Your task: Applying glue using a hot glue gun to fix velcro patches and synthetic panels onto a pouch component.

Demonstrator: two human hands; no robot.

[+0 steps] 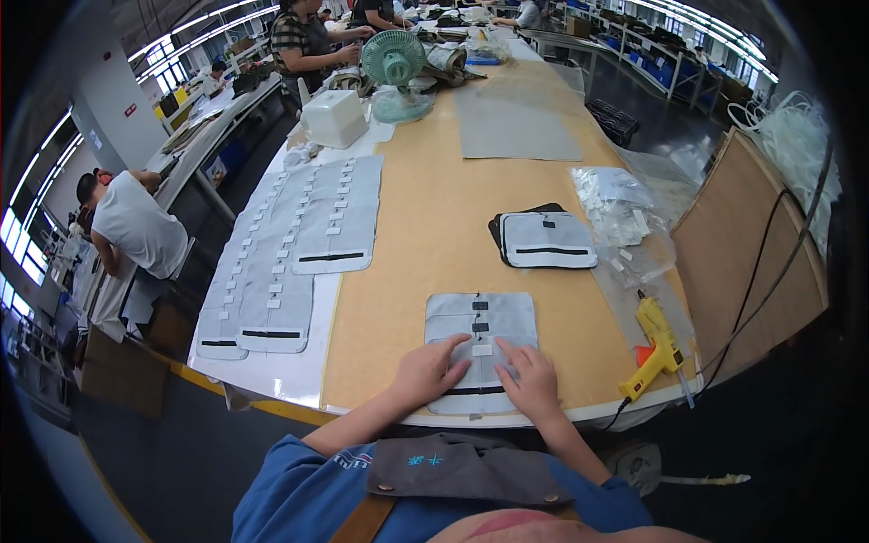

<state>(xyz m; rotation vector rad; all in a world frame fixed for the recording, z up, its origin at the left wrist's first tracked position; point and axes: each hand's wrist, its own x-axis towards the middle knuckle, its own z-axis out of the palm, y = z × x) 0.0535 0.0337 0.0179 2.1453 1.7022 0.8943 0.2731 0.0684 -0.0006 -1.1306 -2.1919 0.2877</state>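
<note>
A light grey fabric panel (444, 319) with rounded corners lies flat at the table's near edge. Down its middle run two dark patches and a white label (482, 349), and a black strip (462, 392) crosses its lower part. My left hand (428, 371) rests on the panel's left side, thumb and index finger apart, the index fingertip just left of the label. On the right side lies my right hand (532, 380), fingers spread, fingertips close to the label's right edge. Neither hand grips anything that I can see.
Overlapping grey panels (339, 217) with white labels lie at left. A small panel stack (549, 241) sits at right, near a plastic bag (620, 204) and a yellow glue gun (655, 344) with its cable. A green fan (395, 63) and white box (335, 119) stand farther back.
</note>
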